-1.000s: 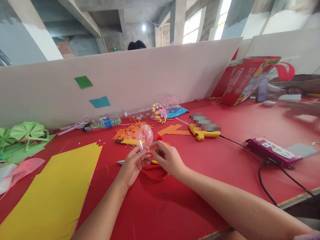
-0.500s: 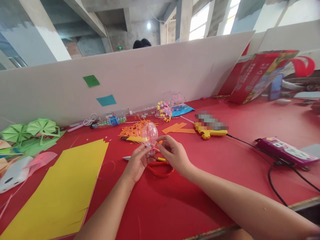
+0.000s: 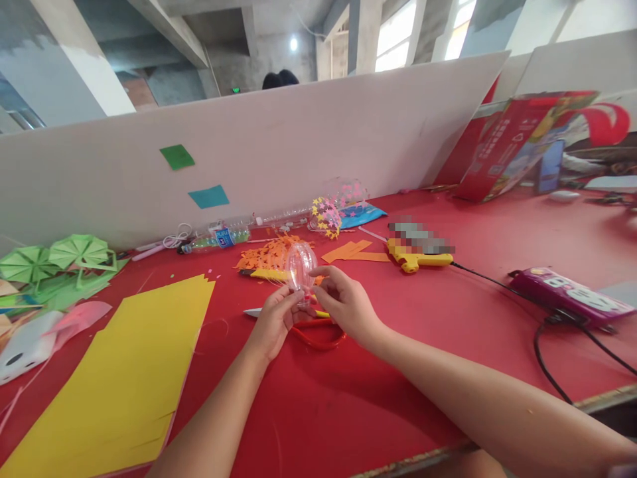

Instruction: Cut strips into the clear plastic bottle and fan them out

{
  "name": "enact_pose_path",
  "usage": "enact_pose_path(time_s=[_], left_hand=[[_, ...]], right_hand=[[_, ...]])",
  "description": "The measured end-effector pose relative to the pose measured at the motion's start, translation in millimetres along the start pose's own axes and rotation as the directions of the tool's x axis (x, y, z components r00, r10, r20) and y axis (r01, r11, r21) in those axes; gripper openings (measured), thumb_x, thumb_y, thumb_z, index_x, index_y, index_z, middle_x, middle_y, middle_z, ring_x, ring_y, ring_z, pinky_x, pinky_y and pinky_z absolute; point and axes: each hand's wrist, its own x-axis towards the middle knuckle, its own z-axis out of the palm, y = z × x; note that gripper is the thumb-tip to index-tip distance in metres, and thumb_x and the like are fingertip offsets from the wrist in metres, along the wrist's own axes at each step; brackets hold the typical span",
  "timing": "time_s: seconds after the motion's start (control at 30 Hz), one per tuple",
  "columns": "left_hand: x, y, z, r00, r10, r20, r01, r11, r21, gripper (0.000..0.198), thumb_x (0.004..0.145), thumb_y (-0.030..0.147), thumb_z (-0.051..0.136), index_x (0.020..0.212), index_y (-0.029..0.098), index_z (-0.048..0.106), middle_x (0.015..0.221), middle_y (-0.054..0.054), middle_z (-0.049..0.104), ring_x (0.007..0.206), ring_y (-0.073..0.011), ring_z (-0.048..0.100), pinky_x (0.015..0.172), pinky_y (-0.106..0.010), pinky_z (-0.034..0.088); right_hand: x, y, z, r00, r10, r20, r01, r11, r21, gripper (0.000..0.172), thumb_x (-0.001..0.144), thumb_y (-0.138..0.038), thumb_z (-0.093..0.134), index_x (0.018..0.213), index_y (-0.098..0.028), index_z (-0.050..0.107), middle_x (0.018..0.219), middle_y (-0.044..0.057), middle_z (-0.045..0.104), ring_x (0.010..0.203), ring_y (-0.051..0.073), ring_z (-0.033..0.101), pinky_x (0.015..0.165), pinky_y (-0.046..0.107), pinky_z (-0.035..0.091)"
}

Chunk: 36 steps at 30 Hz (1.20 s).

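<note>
My left hand [image 3: 279, 317] is closed round the narrow neck of a clear plastic bottle piece [image 3: 300, 262], which stands upright with its rounded, ribbed part on top. My right hand [image 3: 347, 300] is at the piece's right side, fingers curled and tips against the plastic; the exact pinch is partly hidden. Under both hands lie scissors with red handles [image 3: 318, 342], their blade tip showing on the left. Just behind is a yellow-handled utility knife [image 3: 269, 274] beside a heap of orange paper scraps [image 3: 269, 254].
Yellow paper sheets [image 3: 114, 372] lie at left, near green folded paper umbrellas [image 3: 79, 252]. Behind are a plastic bottle [image 3: 219, 239] and a star-covered clear ball [image 3: 326, 218]. A yellow glue gun [image 3: 418, 263] is wired to a purple power box [image 3: 567, 299]. A white partition [image 3: 298, 146] stands behind.
The plastic piece has turned slightly and its rounded part looks narrower. My right fingertips have come closer against its side. The view has shifted a little.
</note>
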Motion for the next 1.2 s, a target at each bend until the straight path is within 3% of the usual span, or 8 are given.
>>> enact_pose_path(time_s=[0.5,1.0,1.2], left_hand=[[-0.1,-0.4,-1.1,0.999,-0.043,0.015,0.043,0.999,0.017,0.023,0.070,0.026,0.074,0.083,0.013,0.060,0.066,0.000,0.064,0.056,-0.0093,0.061,0.054,-0.019,0.049],[-1.3,0.7,-1.2,0.998,-0.053,0.030,0.053,0.999,0.010,0.019,0.071,0.025,0.072,0.081,0.014,0.060,0.062,0.000,0.064,0.054,-0.0106,0.061,0.053,-0.019,0.048],[-0.5,-0.5,-2.1,0.998,-0.060,0.029,0.060,0.998,0.009,0.021,0.070,0.026,0.073,0.081,0.014,0.059,0.064,-0.001,0.065,0.055,-0.0106,0.062,0.053,-0.019,0.047]], right_hand=[[-1.1,-3.7,-0.7,1.000,-0.019,0.025,0.021,0.994,-0.107,0.025,0.081,-0.020,0.047,0.104,-0.018,0.056,0.055,-0.008,0.047,0.050,0.010,0.042,0.051,0.021,0.033],[-1.7,-6.2,-1.1,1.000,-0.008,0.018,0.010,0.997,-0.078,0.029,0.080,-0.021,0.047,0.108,-0.017,0.056,0.054,-0.009,0.044,0.050,0.010,0.043,0.050,0.022,0.033],[-2.9,-11.3,-1.0,0.991,0.101,0.089,-0.114,0.981,0.158,0.039,0.079,-0.019,0.047,0.118,-0.019,0.049,0.051,-0.012,0.042,0.038,0.007,0.039,0.042,0.019,0.033]])
